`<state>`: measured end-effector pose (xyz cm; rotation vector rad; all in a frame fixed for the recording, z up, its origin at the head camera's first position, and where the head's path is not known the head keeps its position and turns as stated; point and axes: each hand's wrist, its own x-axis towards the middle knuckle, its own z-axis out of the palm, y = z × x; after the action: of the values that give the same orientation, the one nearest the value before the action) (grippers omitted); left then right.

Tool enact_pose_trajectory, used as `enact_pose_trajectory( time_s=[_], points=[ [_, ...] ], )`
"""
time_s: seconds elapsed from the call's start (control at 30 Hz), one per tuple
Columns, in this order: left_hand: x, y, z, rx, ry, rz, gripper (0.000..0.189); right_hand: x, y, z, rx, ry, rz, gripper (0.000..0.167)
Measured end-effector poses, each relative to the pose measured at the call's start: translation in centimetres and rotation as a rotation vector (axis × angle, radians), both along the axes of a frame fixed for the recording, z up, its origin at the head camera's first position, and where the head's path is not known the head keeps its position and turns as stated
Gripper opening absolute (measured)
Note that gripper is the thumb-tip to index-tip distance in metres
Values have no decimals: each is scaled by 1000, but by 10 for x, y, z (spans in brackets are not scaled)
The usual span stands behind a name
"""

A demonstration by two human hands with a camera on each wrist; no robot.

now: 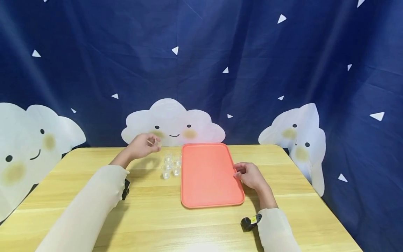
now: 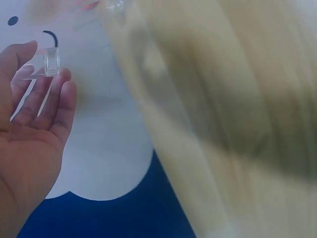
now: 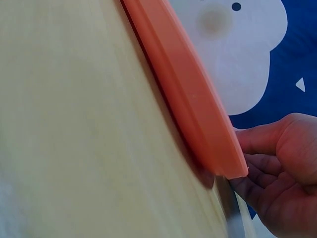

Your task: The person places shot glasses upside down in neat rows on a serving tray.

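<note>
Between the thumb and fingers of my left hand [image 1: 141, 146] is a small clear shot glass [image 2: 51, 62], raised above the table's far left part and tipped on its side. Several more clear shot glasses [image 1: 166, 172] stand in a cluster below and to the right of that hand. Beside them lies an orange-red rectangular tray [image 1: 209, 175], with nothing on it. My right hand [image 1: 251, 176] grips the tray's right edge; in the right wrist view the thumb and fingers meet the tray's rim [image 3: 198, 109].
A light wood table [image 1: 151, 224] carries everything. Right behind its far edge hangs a dark blue curtain [image 1: 201, 77] printed with clouds and white triangles. Small black wrist cameras [image 1: 250, 223] are strapped to both forearms.
</note>
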<state>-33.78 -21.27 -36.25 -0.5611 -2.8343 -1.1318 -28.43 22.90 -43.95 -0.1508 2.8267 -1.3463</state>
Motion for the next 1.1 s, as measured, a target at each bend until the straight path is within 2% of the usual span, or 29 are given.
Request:
enact_pose_trajectory(
  time_s=[0.13,0.33,0.47,0.7,0.93,1.1],
  points=[
    [-2,9,11,-14,11,-3,32,1,0,0,-4,-4,1,32],
    [-8,25,18,-11,22,-23,31,1,0,1,-6,-3,-1,31],
    [-11,37,21,-11,31,-45,31,1,0,1,1,6,2,30],
    [-13,63,24,-9,108,-153,30,1,2,-1,14,27,10,31],
    [-17,92,29,-44,111,-196,24,2,4,-1,7,23,-1,30],
    [-19,105,29,-42,100,-208,25,1,0,0,2,12,-3,30]
  ],
)
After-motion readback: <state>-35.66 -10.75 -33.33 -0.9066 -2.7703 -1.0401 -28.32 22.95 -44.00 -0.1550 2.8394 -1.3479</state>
